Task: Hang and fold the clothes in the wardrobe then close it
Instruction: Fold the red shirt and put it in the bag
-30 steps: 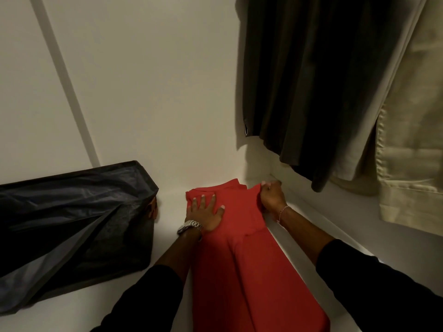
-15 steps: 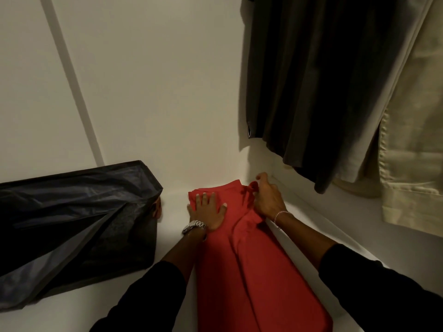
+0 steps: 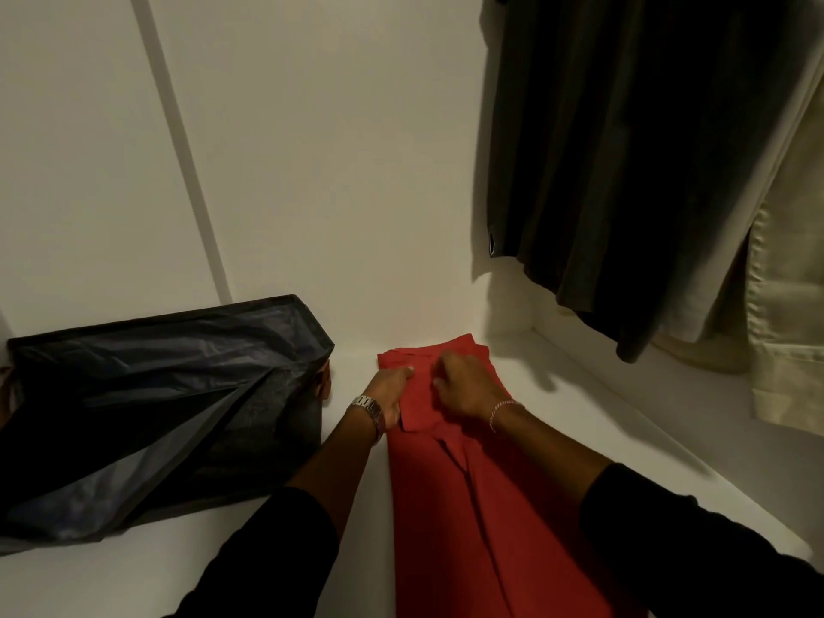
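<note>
Hands on red garment, right of black bag: left hand grips edge, right hand pinches cloth w/ curled fingers, prob. to square the fold.

red garment: matt woven cloth, smooth, with soft creases where it is folded.
storage bag: dark, thin synthetic-looking fabric with a slight sheen, crinkled and slack.
wardrobe floor: white, smooth, matt board.
wardrobe wall: white, smooth panel with a flat finish.
dark hanging garment: matt cloth falling in soft vertical folds.
cream hanging garment: pale cloth with a faint sheen and a stitched hem.
watch: shiny metal link band on the left wrist.
bracelet: thin, bright, metallic-looking chain on the right wrist.
sleeves: dark matt cloth.
</note>
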